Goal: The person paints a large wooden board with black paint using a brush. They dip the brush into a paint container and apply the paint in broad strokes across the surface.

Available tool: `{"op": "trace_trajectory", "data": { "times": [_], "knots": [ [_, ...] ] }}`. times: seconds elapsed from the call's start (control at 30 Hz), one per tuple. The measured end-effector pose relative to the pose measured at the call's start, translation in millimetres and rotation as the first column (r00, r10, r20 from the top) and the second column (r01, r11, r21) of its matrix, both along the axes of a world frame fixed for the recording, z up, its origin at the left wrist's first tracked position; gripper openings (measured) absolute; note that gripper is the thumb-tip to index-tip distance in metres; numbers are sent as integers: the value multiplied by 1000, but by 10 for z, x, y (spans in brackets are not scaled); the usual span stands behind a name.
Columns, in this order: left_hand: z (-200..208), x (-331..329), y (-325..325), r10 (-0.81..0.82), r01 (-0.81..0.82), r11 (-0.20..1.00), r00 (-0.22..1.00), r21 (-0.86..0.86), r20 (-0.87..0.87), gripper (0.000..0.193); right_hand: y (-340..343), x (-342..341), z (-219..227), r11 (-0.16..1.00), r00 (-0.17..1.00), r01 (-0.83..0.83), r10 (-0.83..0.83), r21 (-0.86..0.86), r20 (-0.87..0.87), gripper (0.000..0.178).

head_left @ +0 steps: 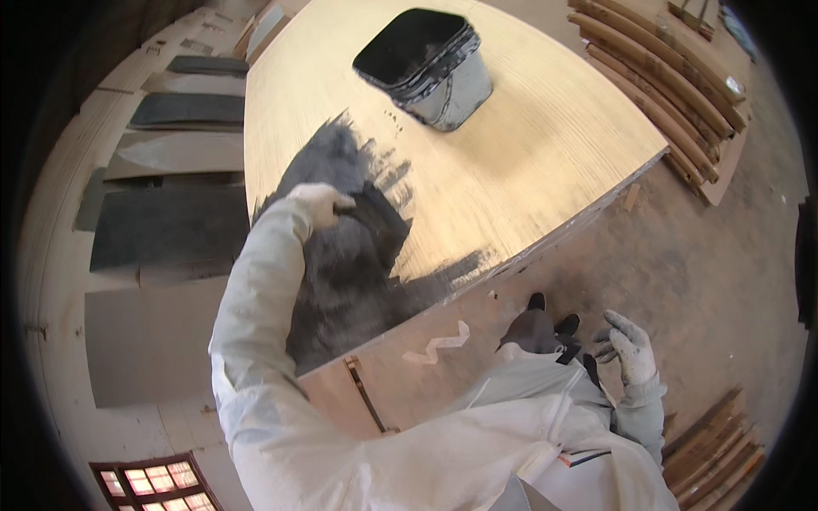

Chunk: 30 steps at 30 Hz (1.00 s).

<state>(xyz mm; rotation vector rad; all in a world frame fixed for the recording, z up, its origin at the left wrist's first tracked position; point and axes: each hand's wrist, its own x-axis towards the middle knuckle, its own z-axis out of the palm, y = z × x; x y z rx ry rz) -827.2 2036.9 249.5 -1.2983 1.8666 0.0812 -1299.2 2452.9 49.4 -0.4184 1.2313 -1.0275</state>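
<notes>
My left hand (pixel 313 204), in a pale glove, grips the handle of a wide brush (pixel 382 220) thickly coated in black. The brush lies against the wet-looking black paint (pixel 336 281) covering the left and near-left part of a pale wood-grain panel (pixel 520 170). Streaky edges run from the paint onto bare wood. Farther back on the panel stands a squarish pail (pixel 460 89), black inside, with black smears down its rim and grey side. Off to the right, my right hand (pixel 629 347) hangs over the floor, its glove stained black, fingers apart and holding nothing.
Several dark and grey boards (pixel 175 226) stand along the left side. Long brown strips (pixel 673 77) are stacked beyond the panel's right edge, with more strips (pixel 716 451) at lower right. My shoes (pixel 565 324) are on the floor beside the panel's near edge.
</notes>
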Motion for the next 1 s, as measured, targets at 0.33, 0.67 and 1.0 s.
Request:
{"op": "trace_trajectory", "data": {
  "times": [0.33, 0.67, 1.0],
  "knots": [
    [-60, 363, -423, -26, 27, 999, 999, 21, -36, 52, -358, 90, 123, 997, 990, 81, -79, 13, -114, 60],
    [34, 149, -340, -107, 102, 993, 989, 54, 98, 59, -1014, 309, 221, 999, 994, 16, -13, 32, -112, 54],
    [-155, 459, -161, -90, 89, 996, 993, -14, -81, 56, -1505, 333, 254, 991, 986, -112, 119, 66, -116, 56]
  ]
}}
